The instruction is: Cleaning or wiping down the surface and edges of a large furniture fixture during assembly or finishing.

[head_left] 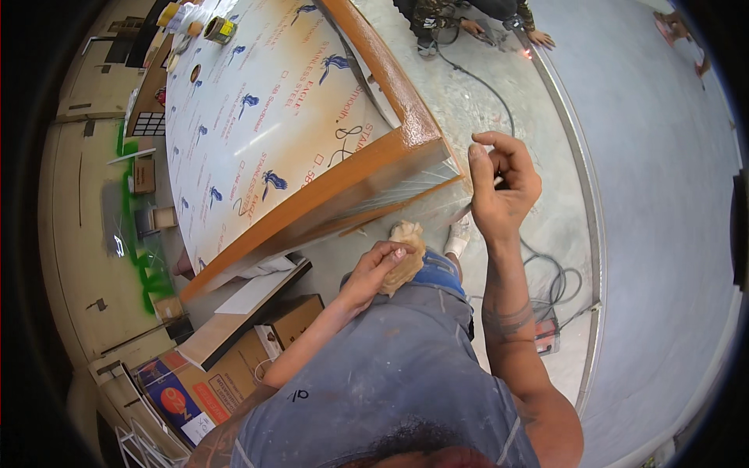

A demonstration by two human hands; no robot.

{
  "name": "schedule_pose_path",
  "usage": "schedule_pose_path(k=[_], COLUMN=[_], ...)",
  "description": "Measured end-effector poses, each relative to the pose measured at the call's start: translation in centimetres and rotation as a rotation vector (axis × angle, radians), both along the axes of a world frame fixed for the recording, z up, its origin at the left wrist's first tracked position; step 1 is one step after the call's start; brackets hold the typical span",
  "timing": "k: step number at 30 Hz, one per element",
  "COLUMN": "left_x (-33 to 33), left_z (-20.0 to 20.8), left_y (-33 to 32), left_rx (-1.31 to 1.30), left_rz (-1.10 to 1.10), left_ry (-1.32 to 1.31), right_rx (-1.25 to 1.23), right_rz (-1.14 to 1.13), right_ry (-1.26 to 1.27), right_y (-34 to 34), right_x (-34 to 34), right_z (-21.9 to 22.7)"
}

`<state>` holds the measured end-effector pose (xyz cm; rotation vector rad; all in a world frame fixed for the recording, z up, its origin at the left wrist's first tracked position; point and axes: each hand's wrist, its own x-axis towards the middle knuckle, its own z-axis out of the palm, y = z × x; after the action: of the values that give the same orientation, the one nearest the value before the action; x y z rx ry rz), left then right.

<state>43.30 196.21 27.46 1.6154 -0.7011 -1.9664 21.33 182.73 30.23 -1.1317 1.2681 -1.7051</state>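
Note:
My left hand (pixel 370 273) is closed around a crumpled beige rag (pixel 407 234), held in front of my waist. My right hand (pixel 505 187) is raised beside the near corner of a large curved panel piece, its fingers curled toward the thumb; whatever they may pinch is hidden. The piece has a glossy orange-brown rim (pixel 390 152). Printed white protective film (pixel 289 101) covers its top, with brownish overspray toward the edges. Below the rim, the side facing me carries a greyish, translucent-looking surface (pixel 390 193) with pale streaks near the corner.
On the film stand an open tin (pixel 220 30) and a yellow-topped container (pixel 170 14). A crouching person's hand (pixel 472 27) is near a small bright glow at the far floor. Dark cable (pixel 488 86) crosses the floor. Cardboard boxes (pixel 222 370) sit at lower left; a grey surface (pixel 655 195) spans the right.

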Motion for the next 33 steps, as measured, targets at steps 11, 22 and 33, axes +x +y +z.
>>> schedule_pose_path(k=[11,22,33], left_x=[-0.7,4.8,7.3], left_z=[0.8,0.4,-3.6], left_y=[-1.1,3.7,7.2], left_rx=[-0.168,-0.128,-0.067], left_rz=[-0.037,0.261,0.431], left_ry=[-0.075,-0.065,0.125], right_rx=[0.087,0.41,0.346], right_rz=[0.159,0.41,0.512], right_ry=[0.051,0.436,-0.436], right_y=[0.7,2.7,1.6], right_x=[-1.5,-5.2,-10.5], right_z=[-3.8,-5.2,1.8])
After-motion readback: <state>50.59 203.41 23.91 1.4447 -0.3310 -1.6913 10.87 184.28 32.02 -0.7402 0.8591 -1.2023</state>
